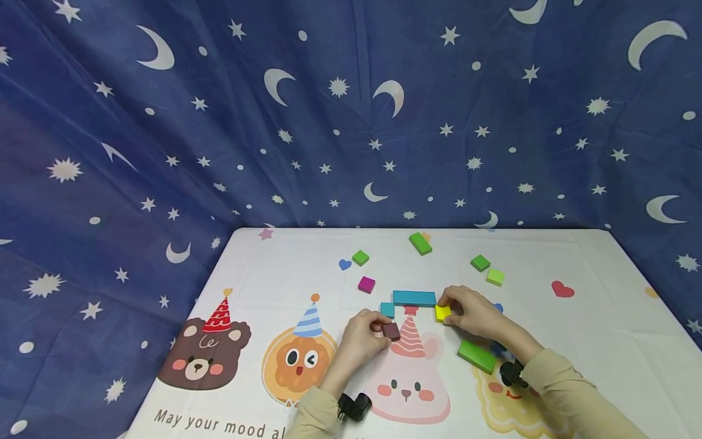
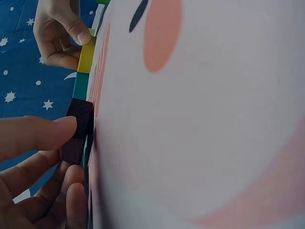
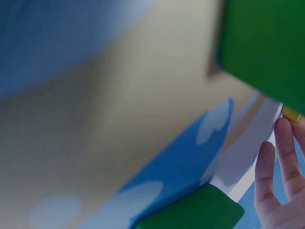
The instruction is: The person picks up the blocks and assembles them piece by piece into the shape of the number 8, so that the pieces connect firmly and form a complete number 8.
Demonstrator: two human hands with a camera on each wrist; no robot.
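My left hand (image 1: 359,341) pinches a dark brown square block (image 1: 391,331) between thumb and fingers, just below a small teal square block (image 1: 387,310). In the left wrist view the brown block (image 2: 76,131) looks tilted, with the thumb on its near face. My right hand (image 1: 473,314) pinches a yellow square block (image 1: 442,313) at the lower right end of a long blue block (image 1: 414,298). The teal block sits by the blue block's left end. Little of the yellow block (image 3: 291,114) shows in the right wrist view.
A long green block (image 1: 476,356) lies below my right forearm. Farther back are a magenta block (image 1: 366,285), a small green block (image 1: 360,258), a longer green block (image 1: 420,243), another green block (image 1: 480,263) and a lime block (image 1: 495,277). A patterned cloth (image 1: 230,378) covers the table.
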